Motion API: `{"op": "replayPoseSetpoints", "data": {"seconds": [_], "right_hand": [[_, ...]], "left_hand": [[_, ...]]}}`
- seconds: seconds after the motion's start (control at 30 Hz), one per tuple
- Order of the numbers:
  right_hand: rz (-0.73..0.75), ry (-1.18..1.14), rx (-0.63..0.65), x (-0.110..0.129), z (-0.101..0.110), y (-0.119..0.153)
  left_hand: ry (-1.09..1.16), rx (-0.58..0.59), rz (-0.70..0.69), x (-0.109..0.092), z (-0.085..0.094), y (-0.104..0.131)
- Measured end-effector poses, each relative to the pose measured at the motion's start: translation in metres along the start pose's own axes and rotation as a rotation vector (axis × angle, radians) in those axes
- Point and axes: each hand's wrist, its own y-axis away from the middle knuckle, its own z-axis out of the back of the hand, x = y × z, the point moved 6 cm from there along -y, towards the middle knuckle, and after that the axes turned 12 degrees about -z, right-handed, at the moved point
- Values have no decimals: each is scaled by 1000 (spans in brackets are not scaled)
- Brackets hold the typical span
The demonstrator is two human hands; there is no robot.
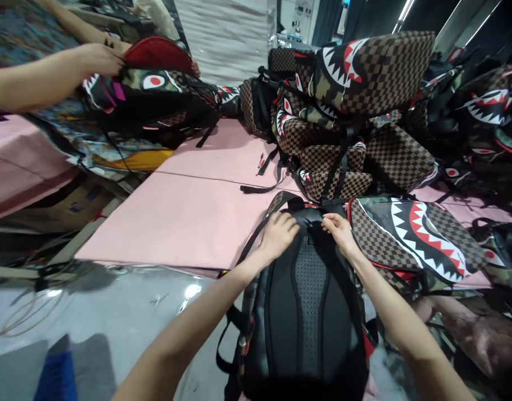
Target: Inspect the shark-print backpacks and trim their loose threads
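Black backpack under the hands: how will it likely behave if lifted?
The backpack will probably flex but keep some shape, given its padded back panel. Its side strap, looping loose, could swing or snag. Broad and flat-backed, it seems unlikely to roll.

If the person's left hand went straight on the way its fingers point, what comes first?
The left hand would likely meet the upper end of the black padded backpack under it, then perhaps the heap of brown-checked shark-print backpacks; depth is unclear.
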Motion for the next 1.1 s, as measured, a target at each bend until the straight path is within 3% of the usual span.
{"op": "replayPoseSetpoints", "data": {"seconds": [0.1,0.17,0.23,0.4,0.6,0.77,0.87,1.1], "right_hand": [[54,209,-96,-11,29,13],[49,438,-135,-23,42,20],[72,572,-110,-33,47,25],[304,719,104,-33,29,31],[475,950,278,-27,9,59],[659,942,337,-30,0,104],[685,825,403,-33,-1,118],[494,488,361,-47,22,99]], "left_hand": [[176,155,86,-23,-30,-22],[206,182,193,-24,-41,-30],[237,202,196,-24,-45,-34],[375,237,157,-27,-36,-23],[417,388,519,-6,-50,-20],[386,562,668,2,-70,-32],[311,607,699,-4,-72,-27],[246,573,506,-36,-63,-12]]}}
